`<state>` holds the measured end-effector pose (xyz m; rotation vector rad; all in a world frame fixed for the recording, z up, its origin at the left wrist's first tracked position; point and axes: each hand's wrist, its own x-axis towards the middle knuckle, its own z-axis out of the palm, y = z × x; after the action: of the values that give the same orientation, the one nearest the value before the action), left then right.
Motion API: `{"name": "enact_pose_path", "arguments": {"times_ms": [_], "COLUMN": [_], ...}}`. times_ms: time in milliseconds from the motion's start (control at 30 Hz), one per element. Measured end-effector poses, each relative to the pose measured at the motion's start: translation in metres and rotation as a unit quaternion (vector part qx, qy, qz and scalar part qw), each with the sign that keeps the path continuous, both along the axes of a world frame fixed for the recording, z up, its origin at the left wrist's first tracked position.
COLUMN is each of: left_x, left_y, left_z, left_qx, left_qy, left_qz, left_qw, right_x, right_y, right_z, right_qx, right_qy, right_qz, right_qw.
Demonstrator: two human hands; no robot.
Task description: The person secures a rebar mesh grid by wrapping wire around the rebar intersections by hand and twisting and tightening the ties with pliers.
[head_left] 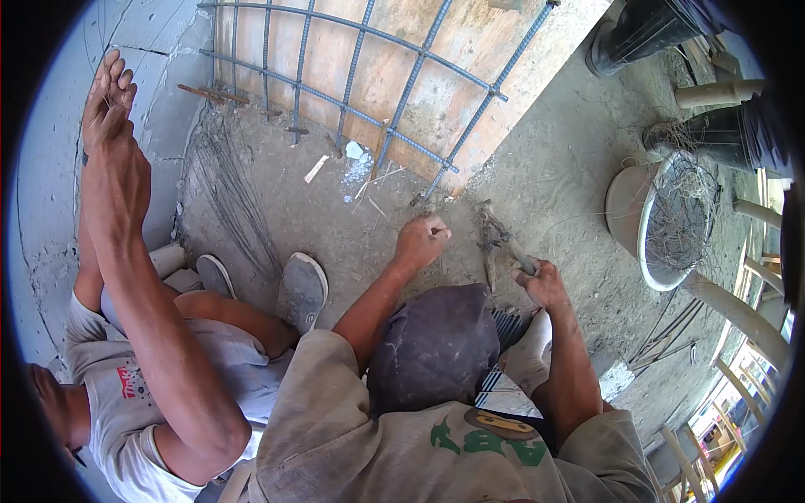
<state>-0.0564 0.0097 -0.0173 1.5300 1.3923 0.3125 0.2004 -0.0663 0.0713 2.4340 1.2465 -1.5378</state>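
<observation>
My left hand (pixel 422 243) is closed in a fist over the dirt floor, below the lower end of the rebar grid (pixel 360 109). Whatever its fingers hold, if anything, cannot be made out. My right hand (pixel 545 283) wraps around the pale handle of a hammer-like tool (pixel 520 255). Dark metal at the tool's far end lies low over the ground, to the right of my left hand. The ribbed bars of the grid cross in front of a plywood board (pixel 503 92).
A co-worker (pixel 168 352) sits close on my left, hands raised near the wall (pixel 159 109). Thin wires (pixel 231 201) lie on the floor there. To the right stand a bucket (pixel 629 205) full of tangled wire, dark containers (pixel 646 38) and wooden poles (pixel 734 314).
</observation>
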Motion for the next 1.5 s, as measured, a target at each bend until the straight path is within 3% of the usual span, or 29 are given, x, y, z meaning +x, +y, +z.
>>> {"name": "enact_pose_path", "arguments": {"times_ms": [33,67,100,133,200,267,333,433,567,667,800,933,1133,1400,1500], "left_x": [-0.004,-0.007,-0.009,-0.01,-0.013,-0.017,-0.022,-0.034,-0.037,-0.037,-0.045,-0.05,-0.05,-0.06,-0.062], "left_y": [-0.003,-0.007,-0.005,-0.001,0.005,0.018,0.035,0.057,0.075,0.086,0.096,0.114,0.141,0.143,0.141], "left_z": [0.003,0.007,0.016,0.024,0.04,0.053,0.061,0.071,0.07,0.082,0.057,0.045,0.034,0.009,-0.003], "left_qx": [-0.074,-0.148,-0.218,-0.215,-0.212,-0.193,-0.177,-0.159,-0.16,-0.126,0.051,0.079,0.003,-0.061,-0.057], "left_qy": [-0.068,-0.135,-0.2,-0.227,-0.279,-0.329,-0.361,-0.402,-0.427,-0.3,-0.129,-0.163,-0.252,-0.386,-0.365], "left_qz": [0.057,0.114,0.169,0.201,0.261,0.28,0.304,0.339,0.33,0.34,0.358,0.384,0.381,0.357,0.363], "left_qw": [0.993,0.973,0.94,0.928,0.9,0.881,0.864,0.835,0.827,0.883,0.923,0.905,0.889,0.848,0.856], "right_x": [0.002,-0.002,-0.01,-0.02,-0.046,-0.084,-0.118,-0.142,-0.153,-0.144,-0.126,-0.131,-0.15,-0.143,-0.144], "right_y": [0.002,0.002,0.003,0.005,0.019,0.033,0.047,0.062,0.08,0.102,0.147,0.189,0.204,0.208,0.206], "right_z": [0.001,0.001,-0.001,-0.001,0.0,0.011,0.024,0.021,0.021,0.016,0.034,0.04,0.029,0.01,0.012], "right_qx": [-0.008,0.09,0.187,0.281,0.334,0.268,0.222,0.327,0.347,0.415,0.441,0.418,0.322,0.333,0.316], "right_qy": [-0.021,-0.132,-0.239,-0.34,-0.212,0.052,0.198,0.142,0.165,0.121,0.006,-0.107,-0.127,-0.032,-0.032], "right_qz": [-0.004,0.045,0.092,0.136,0.12,0.072,0.038,0.053,-0.025,-0.034,0.015,0.126,0.227,0.132,0.125], "right_qw": [1.0,0.986,0.948,0.887,0.911,0.959,0.954,0.933,0.923,0.901,0.898,0.893,0.91,0.933,0.94]}}
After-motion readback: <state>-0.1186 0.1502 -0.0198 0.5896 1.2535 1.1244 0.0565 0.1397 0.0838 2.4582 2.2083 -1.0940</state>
